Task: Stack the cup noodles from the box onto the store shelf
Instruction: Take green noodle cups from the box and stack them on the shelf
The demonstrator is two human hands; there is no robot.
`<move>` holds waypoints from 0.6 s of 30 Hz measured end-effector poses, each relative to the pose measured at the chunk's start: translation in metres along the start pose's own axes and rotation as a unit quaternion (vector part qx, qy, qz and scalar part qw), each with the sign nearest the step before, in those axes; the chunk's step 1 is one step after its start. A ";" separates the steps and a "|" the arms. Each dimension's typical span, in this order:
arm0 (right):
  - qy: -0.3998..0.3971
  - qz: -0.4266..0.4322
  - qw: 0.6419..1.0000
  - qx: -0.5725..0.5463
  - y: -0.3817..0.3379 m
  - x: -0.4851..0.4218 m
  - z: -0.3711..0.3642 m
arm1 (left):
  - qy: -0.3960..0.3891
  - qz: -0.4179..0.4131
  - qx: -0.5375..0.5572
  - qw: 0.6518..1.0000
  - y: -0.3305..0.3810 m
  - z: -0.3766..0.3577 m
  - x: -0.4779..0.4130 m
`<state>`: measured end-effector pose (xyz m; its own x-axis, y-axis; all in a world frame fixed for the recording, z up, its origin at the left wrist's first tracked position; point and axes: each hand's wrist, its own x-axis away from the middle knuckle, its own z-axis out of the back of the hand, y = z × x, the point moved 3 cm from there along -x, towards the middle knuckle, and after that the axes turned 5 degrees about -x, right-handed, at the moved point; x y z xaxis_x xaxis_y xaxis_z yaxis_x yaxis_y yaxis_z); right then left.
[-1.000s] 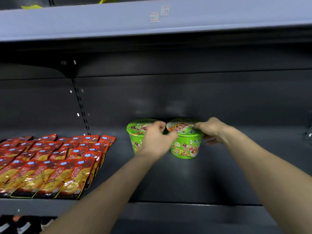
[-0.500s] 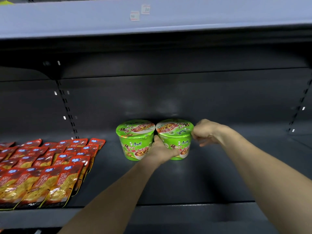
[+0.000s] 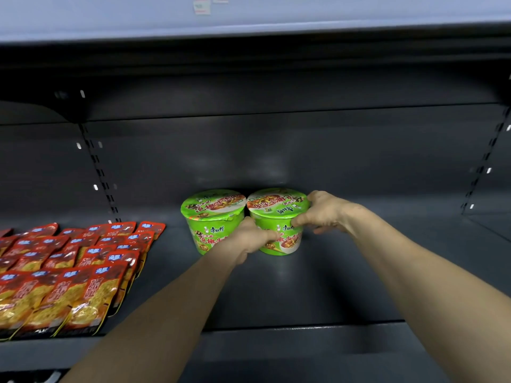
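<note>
Both curled round right cup: left grip low on its side, right grip on rim, probably squaring it against left cup at shelf back edge.

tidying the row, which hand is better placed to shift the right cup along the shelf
Probably right. The right hand grips the right cup at its rim from the outer side; the left hand is low at the front, between it and the left cup.

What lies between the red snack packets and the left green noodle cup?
Only a bare strip of the dark shelf, as the head view shows.
</note>
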<state>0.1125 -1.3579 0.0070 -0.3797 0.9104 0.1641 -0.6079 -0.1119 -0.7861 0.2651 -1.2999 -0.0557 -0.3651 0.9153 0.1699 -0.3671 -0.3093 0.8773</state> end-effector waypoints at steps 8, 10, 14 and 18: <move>0.030 -0.001 0.992 0.126 -0.013 0.004 -0.006 | 0.001 0.004 0.027 1.000 -0.002 0.006 -0.004; 0.030 -0.002 0.989 0.144 -0.014 0.004 -0.007 | 0.014 0.011 0.025 1.000 -0.006 0.006 -0.004; -0.005 -0.034 0.981 0.192 -0.010 0.012 -0.007 | 0.041 0.027 -0.004 0.999 -0.018 0.012 0.006; -0.102 -0.052 0.972 0.204 -0.009 0.028 -0.033 | 0.053 0.037 -0.042 0.997 -0.041 0.034 0.021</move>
<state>0.1302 -1.3185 -0.0013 -0.4073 0.8316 0.3774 -0.8606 -0.2112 -0.4635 0.3017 -1.2595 -0.0733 -0.4809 0.8581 0.1798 -0.4045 -0.3991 0.8228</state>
